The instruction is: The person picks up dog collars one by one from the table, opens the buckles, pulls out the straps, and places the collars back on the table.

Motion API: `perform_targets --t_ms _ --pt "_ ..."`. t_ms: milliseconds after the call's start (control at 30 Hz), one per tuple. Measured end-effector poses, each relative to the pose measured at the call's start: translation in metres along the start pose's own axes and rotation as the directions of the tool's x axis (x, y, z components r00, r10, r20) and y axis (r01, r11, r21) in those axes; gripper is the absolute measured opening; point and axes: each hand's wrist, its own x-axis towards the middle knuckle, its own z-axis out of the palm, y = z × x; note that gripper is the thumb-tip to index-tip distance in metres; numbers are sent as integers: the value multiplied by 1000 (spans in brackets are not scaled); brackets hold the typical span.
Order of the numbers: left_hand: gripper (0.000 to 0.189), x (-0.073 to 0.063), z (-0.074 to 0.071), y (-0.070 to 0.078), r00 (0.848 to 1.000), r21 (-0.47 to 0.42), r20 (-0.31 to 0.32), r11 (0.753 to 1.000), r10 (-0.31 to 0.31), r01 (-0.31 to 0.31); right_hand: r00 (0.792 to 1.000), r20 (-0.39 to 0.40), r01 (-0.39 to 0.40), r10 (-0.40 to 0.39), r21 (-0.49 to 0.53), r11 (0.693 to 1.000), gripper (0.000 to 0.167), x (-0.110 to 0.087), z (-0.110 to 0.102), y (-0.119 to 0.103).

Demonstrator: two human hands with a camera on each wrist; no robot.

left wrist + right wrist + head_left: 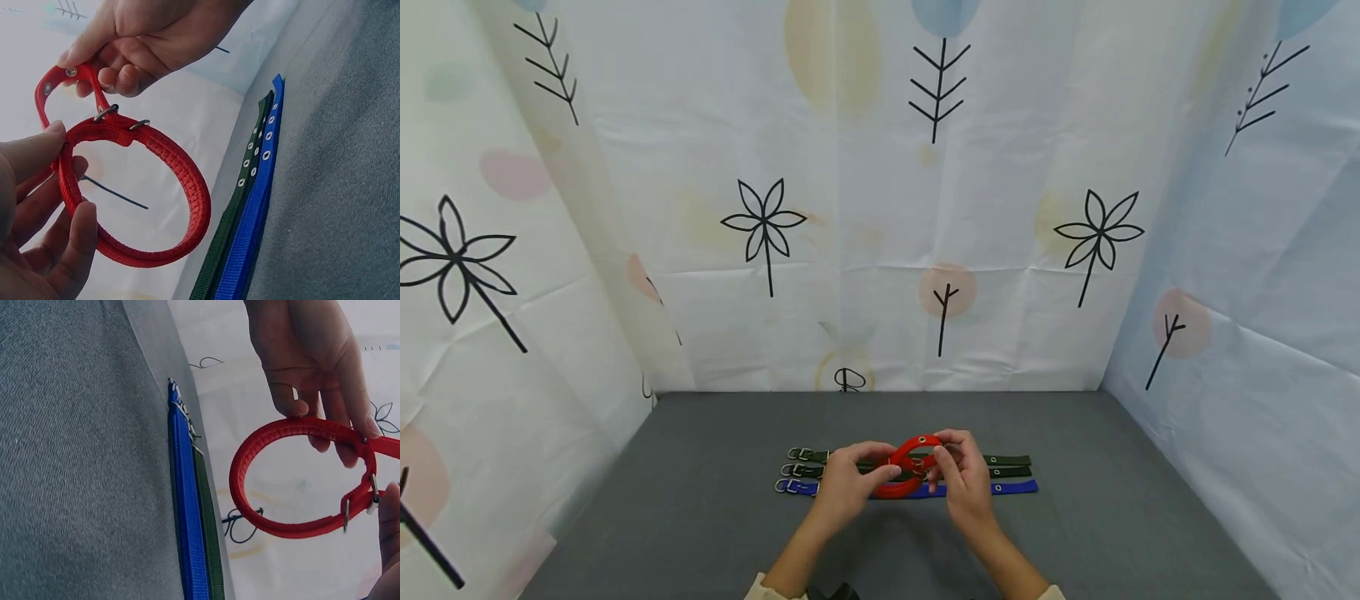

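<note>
A red collar [199, 200], bent into a ring, is held up between both hands above the table. My left hand [844, 487] pinches its band at the left side. With thumb and fingers, my right hand [964, 483] grips the red strap where metal eyelets show. That strap arches from the left fingers up to the right thumb, then down to the metal buckle [106, 112]. A metal D-ring [139, 125] sits beside the buckle. Below and behind the hands lie a blue collar [1018, 487], a black collar [1011, 472] and a dark green collar [1018, 460].
The three collars lie stretched out side by side on the grey table [700, 500], buckles at the left, eyelet ends at the right. White patterned cloth [865, 200] hangs behind the table and along both sides. A small dark object [842, 592] shows at the bottom edge.
</note>
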Motion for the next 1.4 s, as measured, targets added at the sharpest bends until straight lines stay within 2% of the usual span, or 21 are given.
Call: perform_targets --t_ms 167,300,467,633,767,900,967,1000,1067,1133,1200,1233,1300,1400 --pt "21 0 3 -2 999 -32 4 999 -35 35 996 -67 -48 52 51 998 15 0 2 -2" --pt "20 -2 5 -3 998 -49 1 997 -67 67 992 -104 -71 75 47 996 16 1 4 -2" --pt "18 -5 8 -1 998 -27 -55 999 -27 26 989 -132 -67 65 -9 998 15 1 8 -2" --pt "15 -6 9 0 994 7 -110 1000 27 -27 984 -118 -147 136 -88 985 14 2 16 -18" --pt "16 -6 9 2 995 12 -91 999 36 -35 962 -134 -253 240 -94 963 11 5 19 -31" --pt "20 -6 12 3 996 72 -70 997 46 -41 939 -167 -312 302 -33 950 13 8 16 -28" --pt "21 -5 14 4 993 167 -77 983 94 -80 936 -191 -305 296 -15 952 13 8 14 -18" --pt "21 -5 16 4 988 237 -83 965 131 -108 939 -201 -288 281 -8 958 12 7 13 -12" --pt "21 -5 22 4 969 378 -108 911 223 -167 942 -220 -264 255 -11 964 11 6 11 -2" --pt "19 -5 27 5 944 483 -137 853 299 -199 942 -224 -261 252 -14 965 10 6 11 -1" --pt "18 -4 31 5 925 531 -168 822 340 -206 942 -215 -268 257 -24 963 10 8 12 -10" --pt "17 -3 33 6 921 533 -182 822 345 -202 940 -211 -281 269 -29 959 10 9 14 -16" --pt "15 -2 33 7 924 518 -200 836 326 -183 940 -198 -292 280 -36 956 10 9 15 -27" --pt "14 0 32 8 944 474 -205 870 259 -136 942 -190 -290 278 -36 956 9 9 15 -23"
